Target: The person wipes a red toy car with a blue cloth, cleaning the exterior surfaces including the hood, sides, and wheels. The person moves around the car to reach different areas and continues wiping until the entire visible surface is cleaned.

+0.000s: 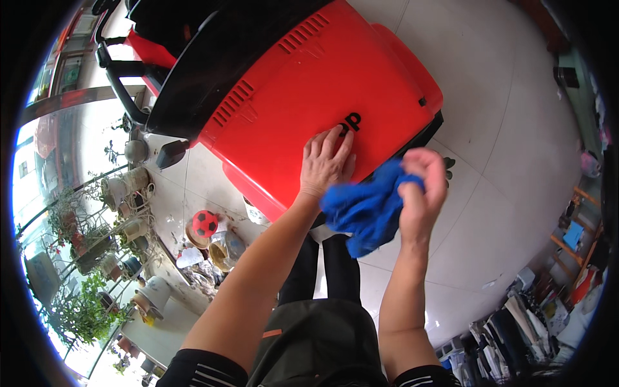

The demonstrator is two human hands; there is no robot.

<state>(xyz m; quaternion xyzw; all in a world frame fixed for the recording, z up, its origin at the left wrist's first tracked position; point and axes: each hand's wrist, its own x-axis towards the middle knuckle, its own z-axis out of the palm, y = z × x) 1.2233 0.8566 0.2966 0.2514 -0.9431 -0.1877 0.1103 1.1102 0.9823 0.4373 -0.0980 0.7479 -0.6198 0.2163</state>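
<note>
Before me stands a small red ride-on toy car or similar vehicle, its glossy red plastic hood (309, 92) marked with black letters. A dark windshield (203, 63) rises behind the hood. My left hand (325, 162) rests on the hood with fingers spread, partly over the lettering, holding nothing. My right hand (423, 193) is raised off the hood's near right edge, its fingers closed on a crumpled blue cloth (370, 208). The cloth hangs between my two wrists and is slightly blurred.
A black side mirror (171, 154) juts from the vehicle's left. Potted plants (87, 300) line the window side at left. On the floor lies a red and black ball (205, 223) beside a clear plastic container (226, 250). Folded or stacked items (515, 329) stand at lower right.
</note>
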